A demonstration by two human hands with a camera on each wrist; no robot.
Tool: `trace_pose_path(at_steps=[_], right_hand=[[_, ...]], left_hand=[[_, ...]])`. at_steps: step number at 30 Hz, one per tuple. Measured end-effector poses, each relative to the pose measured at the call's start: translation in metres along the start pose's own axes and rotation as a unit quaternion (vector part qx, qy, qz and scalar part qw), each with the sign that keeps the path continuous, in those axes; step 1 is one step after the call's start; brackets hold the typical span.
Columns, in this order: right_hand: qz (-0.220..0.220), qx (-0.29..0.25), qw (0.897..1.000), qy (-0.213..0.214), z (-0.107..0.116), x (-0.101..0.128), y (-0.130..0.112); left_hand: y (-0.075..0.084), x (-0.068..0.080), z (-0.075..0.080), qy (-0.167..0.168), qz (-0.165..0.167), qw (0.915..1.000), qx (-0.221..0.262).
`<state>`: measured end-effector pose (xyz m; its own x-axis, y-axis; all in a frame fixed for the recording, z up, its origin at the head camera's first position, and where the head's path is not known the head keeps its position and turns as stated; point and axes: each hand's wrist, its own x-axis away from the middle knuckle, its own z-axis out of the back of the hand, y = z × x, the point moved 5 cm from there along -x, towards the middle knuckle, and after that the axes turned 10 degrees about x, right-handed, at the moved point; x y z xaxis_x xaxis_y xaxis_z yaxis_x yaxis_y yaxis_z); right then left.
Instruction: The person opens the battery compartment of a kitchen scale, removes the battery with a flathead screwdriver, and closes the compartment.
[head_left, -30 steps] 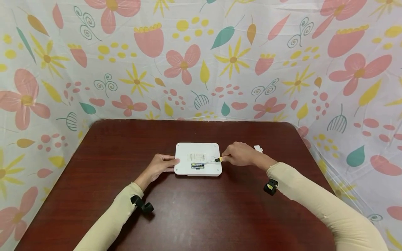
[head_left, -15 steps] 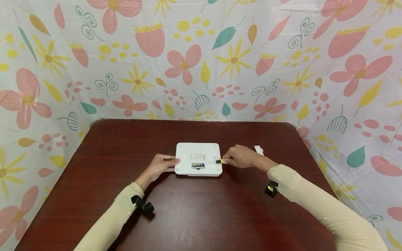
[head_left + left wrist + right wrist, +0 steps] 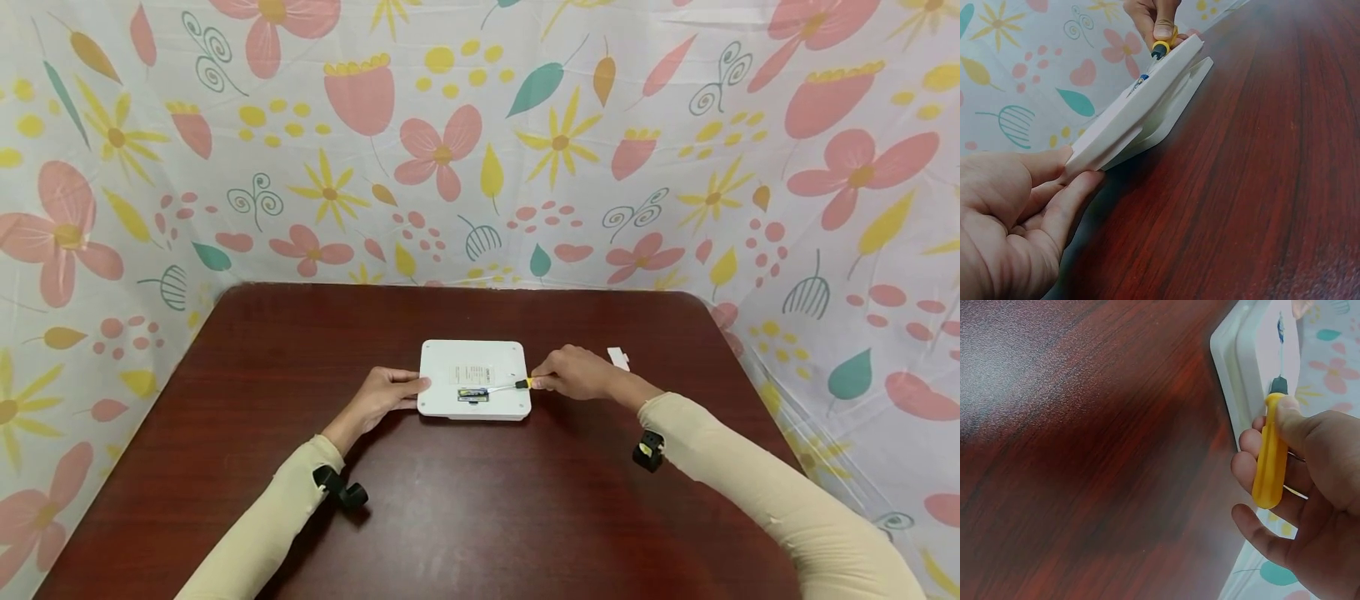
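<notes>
A white flat battery-powered device [image 3: 438, 362] lies label side up on the table, its battery compartment [image 3: 473, 396] uncovered with batteries inside. My left hand [image 3: 378, 396] pinches its left edge, thumb on top and fingers underneath. In the left wrist view a second white layer shows below the device's upper body. My right hand [image 3: 573, 372] grips a screwdriver [image 3: 1270, 456] by its yellow handle. The screwdriver's metal shaft reaches left across the device, and its tip is at the right end of the batteries. Whether the tip is under a battery cannot be told.
A small white battery cover [image 3: 618, 358] lies on the dark brown table [image 3: 480, 500], just behind the right wrist. A flowered curtain [image 3: 480, 167] stands around the table's back and sides. Both forearms wear black wrist cameras.
Over the last second my right hand has dipped slightly, leaving the screwdriver shaft a little flatter. The left hand and the device stay in place.
</notes>
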<state>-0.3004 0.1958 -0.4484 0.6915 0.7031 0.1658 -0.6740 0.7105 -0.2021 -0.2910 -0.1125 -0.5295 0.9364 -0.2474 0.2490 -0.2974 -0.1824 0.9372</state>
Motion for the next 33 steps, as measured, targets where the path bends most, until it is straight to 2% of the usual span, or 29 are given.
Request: trace_pose_path(at_steps=[13,23,33], right_hand=[[-0.001,-0.026,0.999,0.026,-0.002,0.001,0.004],[-0.025,-0.041,0.998,0.049,0.021,0.007,-0.004],[-0.016,-0.011,0.999,0.041,0.031,0.014,-0.012]], left_hand=[[0.001,0.000,0.001,-0.001,-0.001,1.0000,0.001],[0.002,0.000,-0.001,-0.005,-0.002,1.0000,0.008],[0.001,0.001,-0.001,-0.002,-0.001,1.0000,0.003]])
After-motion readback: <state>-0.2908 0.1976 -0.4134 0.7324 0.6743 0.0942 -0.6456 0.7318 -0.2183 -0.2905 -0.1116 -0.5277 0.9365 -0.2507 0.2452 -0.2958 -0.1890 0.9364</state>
